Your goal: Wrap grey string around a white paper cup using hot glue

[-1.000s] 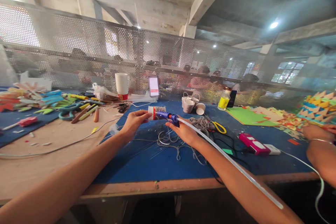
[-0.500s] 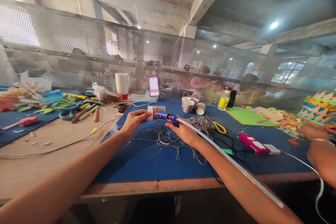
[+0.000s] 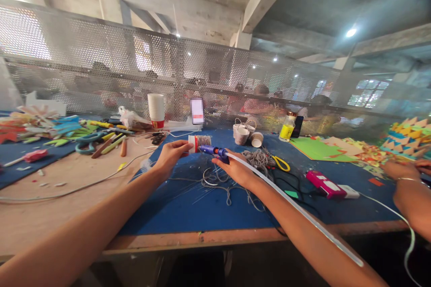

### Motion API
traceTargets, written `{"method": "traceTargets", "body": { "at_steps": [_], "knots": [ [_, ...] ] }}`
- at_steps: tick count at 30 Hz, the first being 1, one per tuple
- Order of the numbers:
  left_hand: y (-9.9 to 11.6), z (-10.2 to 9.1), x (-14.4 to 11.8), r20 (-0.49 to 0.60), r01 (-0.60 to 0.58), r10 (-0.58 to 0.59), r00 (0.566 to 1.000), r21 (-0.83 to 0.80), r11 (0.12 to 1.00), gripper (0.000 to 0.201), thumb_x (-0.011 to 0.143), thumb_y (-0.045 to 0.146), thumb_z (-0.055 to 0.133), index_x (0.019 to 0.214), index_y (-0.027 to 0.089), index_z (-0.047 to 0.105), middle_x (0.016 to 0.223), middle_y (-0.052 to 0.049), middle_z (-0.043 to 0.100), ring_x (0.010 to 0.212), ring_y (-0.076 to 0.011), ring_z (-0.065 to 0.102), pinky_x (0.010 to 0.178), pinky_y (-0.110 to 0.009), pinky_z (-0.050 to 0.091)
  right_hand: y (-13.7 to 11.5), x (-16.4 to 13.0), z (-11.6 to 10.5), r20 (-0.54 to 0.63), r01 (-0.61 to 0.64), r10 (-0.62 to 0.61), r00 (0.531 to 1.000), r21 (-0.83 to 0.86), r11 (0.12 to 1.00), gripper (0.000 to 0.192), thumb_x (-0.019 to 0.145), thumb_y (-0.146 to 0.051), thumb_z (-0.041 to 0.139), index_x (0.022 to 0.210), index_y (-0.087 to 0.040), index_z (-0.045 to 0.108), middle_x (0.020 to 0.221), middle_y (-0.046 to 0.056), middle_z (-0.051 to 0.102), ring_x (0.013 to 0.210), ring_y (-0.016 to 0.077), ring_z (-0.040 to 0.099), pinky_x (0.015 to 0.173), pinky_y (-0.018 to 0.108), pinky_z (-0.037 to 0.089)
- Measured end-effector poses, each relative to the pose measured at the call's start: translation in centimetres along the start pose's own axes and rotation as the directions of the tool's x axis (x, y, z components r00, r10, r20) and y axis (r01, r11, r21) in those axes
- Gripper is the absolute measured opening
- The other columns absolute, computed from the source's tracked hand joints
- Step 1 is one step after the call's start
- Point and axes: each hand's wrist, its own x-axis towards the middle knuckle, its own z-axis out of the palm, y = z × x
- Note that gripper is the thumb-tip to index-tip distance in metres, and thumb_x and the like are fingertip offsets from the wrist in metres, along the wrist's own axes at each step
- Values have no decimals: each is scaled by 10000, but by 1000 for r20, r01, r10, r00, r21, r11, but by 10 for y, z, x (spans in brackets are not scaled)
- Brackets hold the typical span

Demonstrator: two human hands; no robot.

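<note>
the left hand [image 3: 171, 157] pinches a white-and-red paper cup wrapped in grey cord [image 3: 199, 141] sideways, near the blue plastic glue gun [image 3: 213, 150] the right hand [image 3: 237, 169] grips; probably light, crushable, best held by its bare end.

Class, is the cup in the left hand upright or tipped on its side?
Tipped on its side: the left hand holds the cup sideways, its cord-wrapped part pointing right.

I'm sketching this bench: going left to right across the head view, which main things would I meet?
Pinkish-red piece, stack of white cups, cord-wound cup, blue glue gun, little handled buckets, yellow-labelled bottle, magenta device, zigzag-edged paper stack.
</note>
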Motion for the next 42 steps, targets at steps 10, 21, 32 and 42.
{"method": "traceTargets", "body": {
  "at_steps": [10,21,32,42],
  "knots": [
    [-2,-1,1,-4,18,-18,1000,-8,1000,350,607,462,895,801,179,825,820,-66,773,749,-186,644,752,-317,497,0,0,1,13,-18,18,1000,37,999,388,971,-579,600,1117,-233,696,941,51,767,830,235,701,721,280,455],
    [-1,-1,-1,11,88,-87,996,-61,994,352,572,456,913,720,175,761,652,-16,663,604,-152,568,638,-308,462,13,13,0,101,-172,143,985,718,674,451,876,-642,645,829,-195,617,631,-36,576,511,108,521,523,237,451],
    [7,3,-5,-19,94,-96,995,-100,990,399,504,462,937,744,172,803,730,-51,731,667,-160,600,701,-313,510,56,27,4,131,-425,469,873,675,603,236,799,-390,670,770,-158,709,721,31,697,646,144,629,585,231,484],
    [-1,1,0,6,102,-102,995,-106,989,383,553,446,932,783,165,811,760,-52,749,666,-157,626,702,-303,518,73,30,15,23,-449,452,892,168,877,456,830,-567,712,584,-186,663,551,4,615,565,162,593,531,238,316]
  ]
}}
